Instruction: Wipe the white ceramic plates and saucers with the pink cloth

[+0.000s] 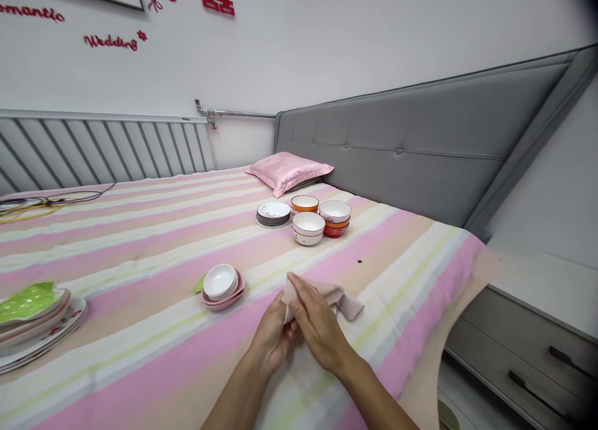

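A pale pink cloth (348, 302) is bunched between my two hands, and its loose end trails to the right over the bed. My right hand (320, 327) presses the cloth with its fingers laid together over it. My left hand (275, 338) is curled from the other side. A whitish edge shows between the hands, but the cloth and fingers hide what it belongs to. To the left of my hands, small white bowls (220, 280) are stacked on pink dishes (227, 302), with a bit of green showing beside them.
Beyond my hands on the striped bedsheet (154, 330) stand stacked bowls (308, 229) and a pile of small plates (273, 213). Larger plates (70, 321) with a green leaf-shaped dish (30, 302) lie at left. A pink pillow (289, 170) rests by the grey headboard (397, 131).
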Tool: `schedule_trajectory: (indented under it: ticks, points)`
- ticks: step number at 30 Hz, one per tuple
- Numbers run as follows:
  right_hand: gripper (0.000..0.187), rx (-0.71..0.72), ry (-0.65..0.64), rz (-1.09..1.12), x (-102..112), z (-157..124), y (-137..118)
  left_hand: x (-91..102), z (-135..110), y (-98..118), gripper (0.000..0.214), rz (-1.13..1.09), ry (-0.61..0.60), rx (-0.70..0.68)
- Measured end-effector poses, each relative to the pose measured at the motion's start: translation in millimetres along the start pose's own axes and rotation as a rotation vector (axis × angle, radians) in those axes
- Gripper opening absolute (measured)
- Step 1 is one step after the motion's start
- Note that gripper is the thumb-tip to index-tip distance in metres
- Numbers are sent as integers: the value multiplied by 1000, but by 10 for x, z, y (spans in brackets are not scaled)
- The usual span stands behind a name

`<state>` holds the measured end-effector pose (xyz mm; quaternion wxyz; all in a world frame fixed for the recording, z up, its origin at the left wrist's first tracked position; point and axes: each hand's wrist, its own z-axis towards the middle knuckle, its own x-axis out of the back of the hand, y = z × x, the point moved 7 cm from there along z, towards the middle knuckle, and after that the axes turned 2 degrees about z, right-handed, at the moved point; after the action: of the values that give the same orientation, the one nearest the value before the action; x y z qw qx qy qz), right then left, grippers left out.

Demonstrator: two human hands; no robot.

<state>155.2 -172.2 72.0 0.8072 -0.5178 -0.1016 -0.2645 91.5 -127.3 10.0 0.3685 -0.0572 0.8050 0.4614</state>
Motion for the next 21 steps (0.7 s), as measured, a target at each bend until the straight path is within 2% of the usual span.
schedule_trajectory:
  ticks: [5,8,16,21]
  points:
    - [42,-55,20,1,31,-19,68,-57,-13,-117,5,26,-134,123]
    - [44,-61,-3,-55,18,-34,75,-63,-10,-160,6,-65,-189,195]
    - [65,86,-64,-312,-140,-68,-26,-49,-33,-168,17,-262,-239,369]
    - [65,144,-105,-404,-219,-84,-91,-51,-25,-134,24,-286,-273,308]
